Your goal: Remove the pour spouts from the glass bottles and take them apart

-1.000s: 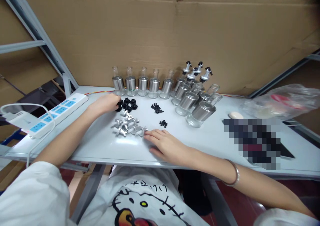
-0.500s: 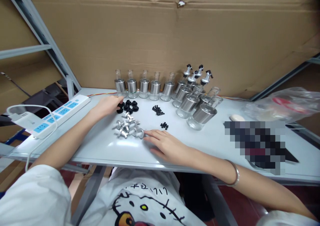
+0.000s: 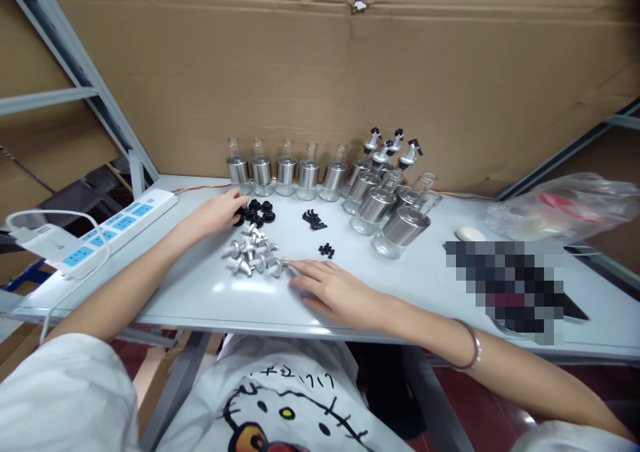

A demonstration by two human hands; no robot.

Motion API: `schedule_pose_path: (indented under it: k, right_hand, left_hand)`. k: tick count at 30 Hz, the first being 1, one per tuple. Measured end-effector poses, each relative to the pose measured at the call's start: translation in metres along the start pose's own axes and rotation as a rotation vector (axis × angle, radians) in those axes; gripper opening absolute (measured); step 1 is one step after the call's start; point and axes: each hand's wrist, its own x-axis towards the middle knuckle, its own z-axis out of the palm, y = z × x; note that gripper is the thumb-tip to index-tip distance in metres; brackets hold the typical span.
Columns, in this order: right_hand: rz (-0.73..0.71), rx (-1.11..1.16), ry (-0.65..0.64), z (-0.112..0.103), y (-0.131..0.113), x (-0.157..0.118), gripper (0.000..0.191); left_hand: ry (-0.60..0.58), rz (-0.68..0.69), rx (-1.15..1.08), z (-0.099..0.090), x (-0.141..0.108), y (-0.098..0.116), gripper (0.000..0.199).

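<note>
My left hand point(image 3: 219, 213) rests on the table at the left side of a cluster of black ring-shaped stoppers point(image 3: 267, 216), its bent fingers touching the nearest ones. The thumb side is partly hidden. Below that cluster lies a loose heap of silver pourer spouts point(image 3: 250, 249) with round flanges. My right hand point(image 3: 337, 292) lies palm down with fingers stretched out, fingertips at the right edge of the silver heap. Small black levers point(image 3: 314, 220) and tiny black caps point(image 3: 327, 250) form two separate little piles beyond my right hand.
Glass bottles with steel sleeves point(image 3: 287, 171) stand in a row at the back. More stand at the right, some carrying pourers point(image 3: 410, 153). A power strip point(image 3: 120, 229) lies left. At the right are a white oval object point(image 3: 470, 234), a plastic bag point(image 3: 565, 209) and a pixelated dark item point(image 3: 505, 289).
The silver spouts have shifted slightly and spread flatter beside my right fingertips. Both hands stay in nearly the same places. The whole view has moved a little.
</note>
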Motion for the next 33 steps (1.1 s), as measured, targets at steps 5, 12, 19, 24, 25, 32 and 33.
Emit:
schedule_pose_path:
  k: [5, 12, 19, 24, 25, 32, 33]
  right_hand:
    - [-0.061, 0.023, 0.003, -0.003, 0.004, -0.007, 0.031]
    - [-0.119, 0.012, 0.071, -0.020, 0.002, -0.016, 0.030]
    - [-0.061, 0.032, 0.300, -0.039, 0.010, -0.018, 0.025]
    - [0.225, 0.426, 0.571, -0.040, 0.032, -0.010, 0.039]
    - [0.277, 0.499, 0.624, -0.039, 0.038, -0.007, 0.038]
    - [0.396, 0.295, 0.927, -0.071, 0.063, 0.006, 0.035]
    - [0.388, 0.199, 0.961, -0.084, 0.065, 0.007, 0.035]
  left_hand:
    - [0.030, 0.028, -0.076, 0.007, 0.001, -0.010, 0.020]
    - [0.104, -0.029, -0.174, -0.001, -0.007, -0.016, 0.037]
    - [0.373, -0.054, -0.448, -0.026, 0.011, -0.016, 0.043]
    - [0.468, -0.005, -0.463, -0.031, 0.042, -0.009, 0.051]
    - [0.480, 0.016, -0.444, -0.032, 0.049, -0.008, 0.052]
    - [0.503, 0.043, -0.271, -0.036, 0.088, -0.001, 0.053]
    - [0.491, 0.048, -0.254, -0.035, 0.092, 0.002, 0.054]
